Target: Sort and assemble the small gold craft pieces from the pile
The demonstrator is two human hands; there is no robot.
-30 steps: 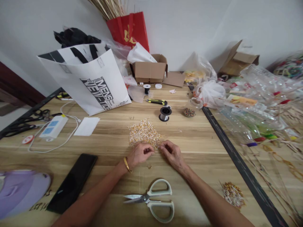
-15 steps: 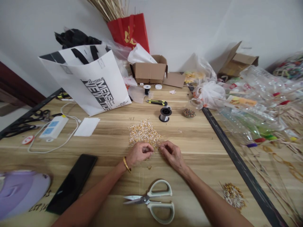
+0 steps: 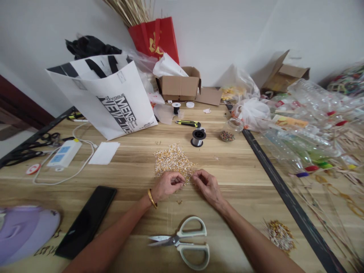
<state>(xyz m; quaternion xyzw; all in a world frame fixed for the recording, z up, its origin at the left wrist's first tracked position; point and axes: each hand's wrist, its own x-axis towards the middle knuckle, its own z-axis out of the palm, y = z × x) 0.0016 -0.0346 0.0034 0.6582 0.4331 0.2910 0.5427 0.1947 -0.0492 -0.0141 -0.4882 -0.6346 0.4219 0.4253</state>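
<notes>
A loose pile of small gold and clear beads [image 3: 173,159] lies on the wooden table. At its near edge my left hand [image 3: 168,184], with a gold bangle on the wrist, has thumb and fingertips pinched together. Just to the right, my right hand [image 3: 207,186] is also pinched at the pile's near right corner. Whatever the fingertips hold is too small to make out. A few gold bits [image 3: 179,202] sit below the left hand. Nearer me lie white-handled scissors [image 3: 182,241], blades pointing left. A spool of silver wire [image 3: 198,138] stands beyond the pile.
Left are a black phone [image 3: 87,222], a power strip [image 3: 64,153] and a white bag [image 3: 105,98]. A yellow cutter [image 3: 188,123] and a bead jar [image 3: 229,132] stand behind. Beaded wire pieces [image 3: 280,236] lie right, plastic bottles [image 3: 295,144] beyond the black strip.
</notes>
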